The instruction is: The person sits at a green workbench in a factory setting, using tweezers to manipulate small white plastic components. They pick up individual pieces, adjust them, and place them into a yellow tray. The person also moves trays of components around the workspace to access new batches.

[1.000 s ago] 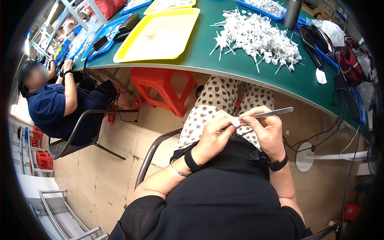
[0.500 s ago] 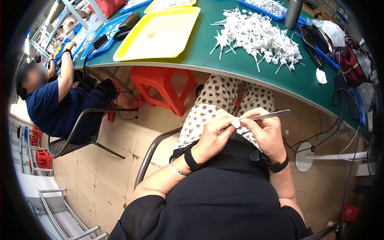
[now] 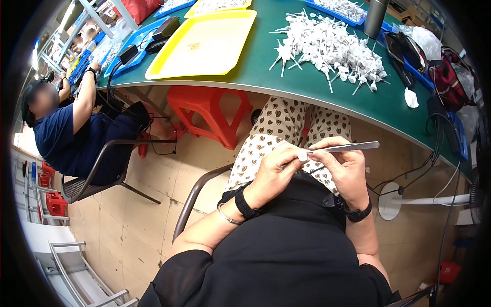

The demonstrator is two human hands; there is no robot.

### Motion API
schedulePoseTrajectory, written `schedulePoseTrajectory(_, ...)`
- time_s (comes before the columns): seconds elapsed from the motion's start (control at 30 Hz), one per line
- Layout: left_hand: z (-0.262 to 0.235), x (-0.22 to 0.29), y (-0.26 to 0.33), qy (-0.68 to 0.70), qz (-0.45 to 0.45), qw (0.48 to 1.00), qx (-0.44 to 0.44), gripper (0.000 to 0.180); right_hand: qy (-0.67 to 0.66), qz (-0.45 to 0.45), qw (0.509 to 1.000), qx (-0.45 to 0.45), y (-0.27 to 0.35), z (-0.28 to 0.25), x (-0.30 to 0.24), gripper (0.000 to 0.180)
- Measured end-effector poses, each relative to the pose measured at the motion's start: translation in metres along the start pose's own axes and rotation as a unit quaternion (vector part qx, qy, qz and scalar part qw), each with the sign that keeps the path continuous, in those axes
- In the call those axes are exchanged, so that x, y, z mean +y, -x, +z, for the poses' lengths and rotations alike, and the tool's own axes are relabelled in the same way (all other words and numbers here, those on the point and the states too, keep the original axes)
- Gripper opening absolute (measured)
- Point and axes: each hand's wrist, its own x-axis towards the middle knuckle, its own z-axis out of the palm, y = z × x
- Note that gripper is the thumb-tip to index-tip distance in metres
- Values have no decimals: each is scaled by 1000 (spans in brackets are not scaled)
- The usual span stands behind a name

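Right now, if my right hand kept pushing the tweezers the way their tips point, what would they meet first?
The small white part pinched in the left hand; the tweezers in the right hand already seem to touch it.

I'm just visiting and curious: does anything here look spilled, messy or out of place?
Mostly the white plastic parts: they lie in a loose heap on the green table, not in a tray, while the yellow tray is nearly bare. Both hands work over the lap: right hand holds metal tweezers.
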Motion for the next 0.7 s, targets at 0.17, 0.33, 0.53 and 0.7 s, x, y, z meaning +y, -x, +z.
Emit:
schedulePoseTrajectory(0.17,1,0,0,-12,23,1000,8,5,-5,-8,1000,0,0,4,3,8)
schedulePoseTrajectory(0.33,-1,-2,-1,-36,37,999,4,4,-8,6,1000,-3,0,4,1,9)
schedulePoseTrajectory(0.53,1,-1,-1,-31,33,999,10,5,-57,41,998,4,0,5,3,9)
schedulePoseTrajectory(0.7,1,-2,-1,-32,31,999,9,6,-61,52,997,2,0,4,3,10)
